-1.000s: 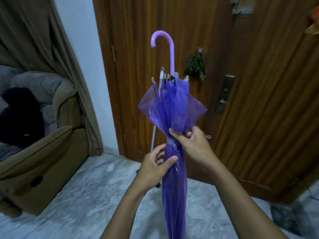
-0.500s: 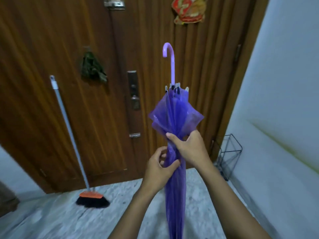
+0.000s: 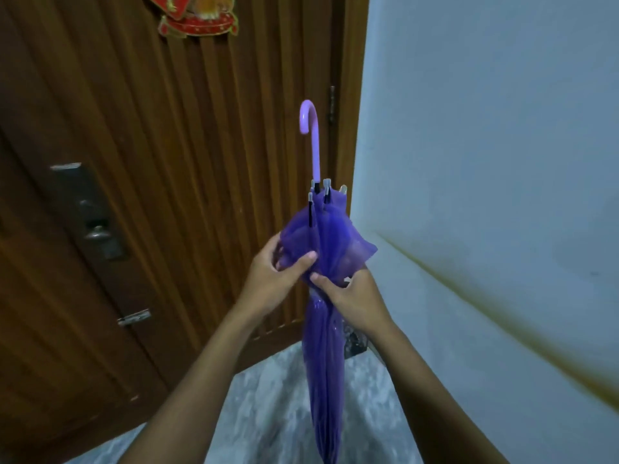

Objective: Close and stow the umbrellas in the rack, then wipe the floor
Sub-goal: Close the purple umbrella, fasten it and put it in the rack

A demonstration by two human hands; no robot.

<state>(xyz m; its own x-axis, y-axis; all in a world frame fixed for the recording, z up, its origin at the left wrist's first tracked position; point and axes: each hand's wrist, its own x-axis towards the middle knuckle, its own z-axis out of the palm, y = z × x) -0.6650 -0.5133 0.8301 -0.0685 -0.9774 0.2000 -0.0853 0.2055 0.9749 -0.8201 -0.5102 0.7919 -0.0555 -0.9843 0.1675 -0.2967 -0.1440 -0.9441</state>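
Both forearms reached forward and upward from the lower edge of the view, converging on the purple umbrella [image 3: 324, 346] at mid-frame. We recorded the left hand [image 3: 273, 274] with its thumb laid across the gathered canopy and its fingers curled around the far side, so its grip was closed on the loose folds just below the rib tips [image 3: 326, 186]. The right hand [image 3: 356, 298] sat immediately below and to the right of the left, the two nearly touching, thumb pointing left across the canopy; its grip was closed around the umbrella where the fabric narrows. The umbrella was held in the air, in front of the wooden door [image 3: 150, 195] and near the corner where the door frame meets the pale wall [image 3: 485, 145]. Its long axis ran close to vertical. The hooked lilac handle [image 3: 313, 135] pointed up, with the hook turned to the left, and the tapered end pointed down toward the marbled floor [image 3: 268, 413], leaving the view at the lower edge. Above the hands the canopy flared loosely; below them it lay folded flat against the shaft. A dark object showed partly behind the umbrella near the floor; we could not identify it.
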